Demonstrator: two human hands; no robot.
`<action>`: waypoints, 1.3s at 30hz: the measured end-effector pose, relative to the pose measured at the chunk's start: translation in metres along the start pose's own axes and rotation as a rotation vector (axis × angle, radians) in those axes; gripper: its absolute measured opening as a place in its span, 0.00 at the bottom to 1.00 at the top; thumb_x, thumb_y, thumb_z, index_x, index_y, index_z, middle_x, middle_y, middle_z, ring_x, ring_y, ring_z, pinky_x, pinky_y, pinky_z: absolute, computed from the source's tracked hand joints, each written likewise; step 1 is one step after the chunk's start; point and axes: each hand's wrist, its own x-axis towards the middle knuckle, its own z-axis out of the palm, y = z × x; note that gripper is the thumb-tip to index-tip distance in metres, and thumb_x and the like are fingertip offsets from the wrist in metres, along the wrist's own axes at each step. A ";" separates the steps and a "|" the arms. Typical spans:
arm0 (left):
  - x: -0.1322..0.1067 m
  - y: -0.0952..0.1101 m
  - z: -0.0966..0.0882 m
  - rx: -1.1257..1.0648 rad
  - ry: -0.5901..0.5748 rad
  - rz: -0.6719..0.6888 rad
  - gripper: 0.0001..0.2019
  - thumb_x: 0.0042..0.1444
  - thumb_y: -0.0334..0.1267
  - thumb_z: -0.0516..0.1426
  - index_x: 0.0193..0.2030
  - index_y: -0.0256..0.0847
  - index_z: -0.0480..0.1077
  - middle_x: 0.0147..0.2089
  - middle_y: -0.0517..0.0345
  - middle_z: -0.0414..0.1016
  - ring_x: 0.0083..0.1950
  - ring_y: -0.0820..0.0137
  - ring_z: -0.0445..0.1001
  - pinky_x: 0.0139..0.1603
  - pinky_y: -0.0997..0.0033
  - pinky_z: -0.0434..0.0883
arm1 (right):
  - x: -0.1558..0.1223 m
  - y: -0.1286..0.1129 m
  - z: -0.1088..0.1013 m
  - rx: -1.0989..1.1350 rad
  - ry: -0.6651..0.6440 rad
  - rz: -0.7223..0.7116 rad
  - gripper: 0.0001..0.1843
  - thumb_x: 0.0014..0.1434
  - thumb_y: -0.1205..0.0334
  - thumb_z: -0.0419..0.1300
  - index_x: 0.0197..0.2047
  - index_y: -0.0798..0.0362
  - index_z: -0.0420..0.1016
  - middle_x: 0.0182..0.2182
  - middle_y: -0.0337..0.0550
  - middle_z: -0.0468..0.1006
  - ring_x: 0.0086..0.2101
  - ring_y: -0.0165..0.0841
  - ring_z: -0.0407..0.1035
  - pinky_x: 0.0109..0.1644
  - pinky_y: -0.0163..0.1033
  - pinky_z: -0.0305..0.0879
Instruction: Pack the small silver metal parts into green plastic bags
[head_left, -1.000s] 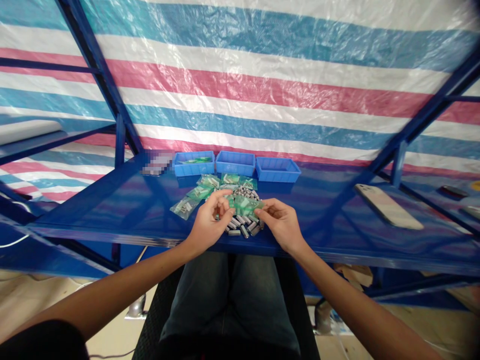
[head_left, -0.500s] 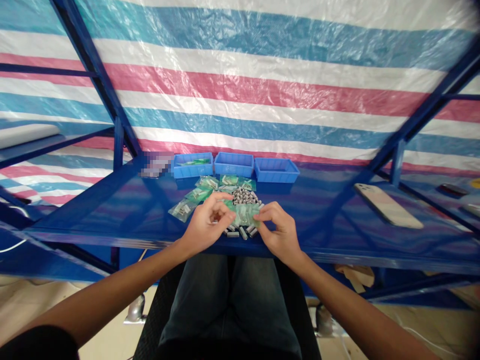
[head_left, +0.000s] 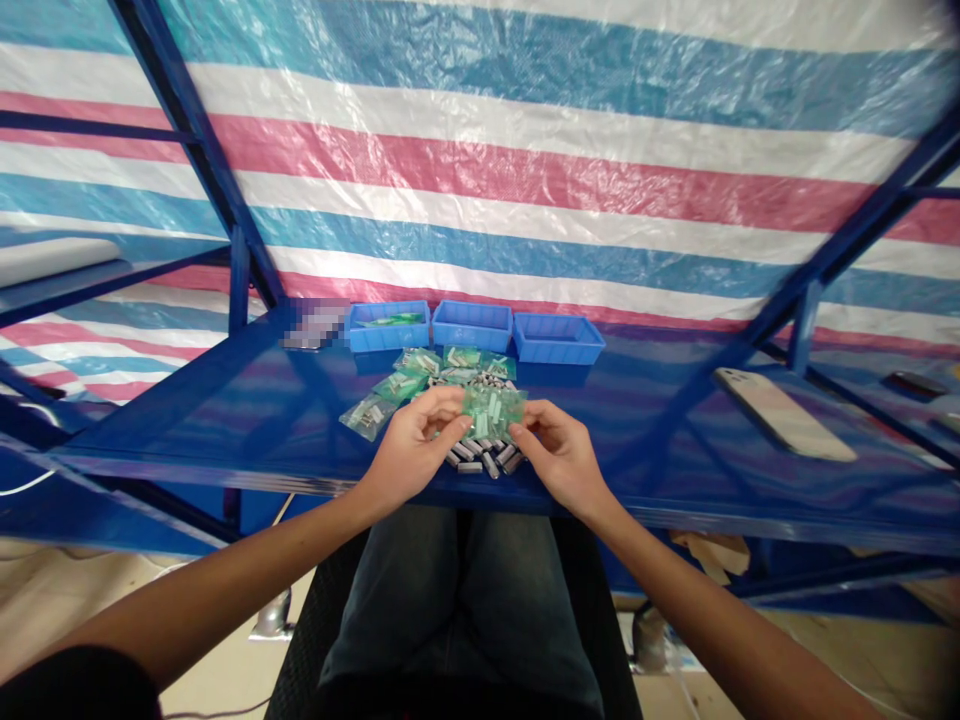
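Between both hands a small clear-and-green plastic bag (head_left: 493,412) is held up, with several metal pieces showing inside it. My left hand (head_left: 421,437) pinches its left edge between thumb and fingers. At the right edge, my right hand (head_left: 559,448) grips it the same way. Beneath the bag lie loose short metal cylinders (head_left: 489,462) on the blue table, partly covered by the bag and fingers. Other filled bags (head_left: 369,414) are spread behind and to the left of my left hand.
Three blue bins stand along the back: a left bin (head_left: 388,338) with green bags in it, a middle bin (head_left: 472,338) and a right bin (head_left: 559,352). A phone (head_left: 784,415) lies on the blue table (head_left: 660,430) at right. Blue frame posts rise at both sides.
The bag has been raised slightly and turned more toward me, now covering much of the metal pile behind it. Both hands stay at its edges. The view has shifted a little.
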 end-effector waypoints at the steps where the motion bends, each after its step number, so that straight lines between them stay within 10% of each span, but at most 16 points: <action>1: 0.000 -0.001 0.000 0.043 0.002 0.031 0.09 0.52 0.37 0.58 0.40 0.36 0.69 0.29 0.60 0.70 0.30 0.75 0.69 0.32 0.76 0.66 | 0.000 0.001 0.000 -0.031 0.011 0.007 0.04 0.55 0.62 0.59 0.31 0.53 0.70 0.21 0.33 0.65 0.23 0.25 0.61 0.28 0.32 0.61; 7: 0.002 -0.002 -0.004 0.268 0.008 0.223 0.04 0.53 0.34 0.58 0.34 0.38 0.73 0.23 0.63 0.63 0.26 0.77 0.63 0.29 0.77 0.62 | -0.003 -0.003 -0.004 0.020 0.027 0.004 0.06 0.54 0.65 0.58 0.37 0.52 0.74 0.24 0.37 0.73 0.26 0.29 0.68 0.33 0.35 0.65; 22: -0.004 -0.001 -0.005 0.070 -0.156 0.140 0.08 0.54 0.32 0.56 0.42 0.36 0.70 0.32 0.57 0.70 0.32 0.74 0.70 0.34 0.76 0.69 | -0.006 -0.015 0.008 0.054 0.092 0.066 0.23 0.54 0.63 0.61 0.53 0.48 0.63 0.25 0.34 0.74 0.25 0.27 0.68 0.30 0.33 0.64; 26: -0.003 -0.003 -0.003 0.047 -0.109 0.096 0.21 0.54 0.32 0.57 0.55 0.40 0.61 0.29 0.62 0.67 0.29 0.76 0.68 0.32 0.78 0.68 | -0.008 -0.020 0.008 0.017 0.077 0.067 0.13 0.55 0.62 0.60 0.44 0.51 0.70 0.28 0.39 0.76 0.28 0.30 0.71 0.32 0.35 0.67; 33: 0.001 -0.001 -0.010 0.254 -0.032 0.178 0.05 0.52 0.34 0.58 0.36 0.39 0.74 0.37 0.55 0.70 0.28 0.78 0.66 0.28 0.78 0.67 | -0.011 -0.029 0.001 -0.445 0.156 -0.439 0.06 0.53 0.71 0.59 0.31 0.50 0.75 0.27 0.40 0.73 0.30 0.31 0.67 0.34 0.38 0.64; 39: -0.002 0.007 -0.008 0.038 -0.193 0.030 0.13 0.49 0.29 0.56 0.42 0.37 0.74 0.38 0.52 0.77 0.37 0.69 0.75 0.37 0.72 0.72 | -0.018 -0.031 0.000 -0.596 0.068 -0.716 0.13 0.51 0.75 0.58 0.38 0.50 0.73 0.22 0.38 0.73 0.25 0.30 0.66 0.32 0.39 0.61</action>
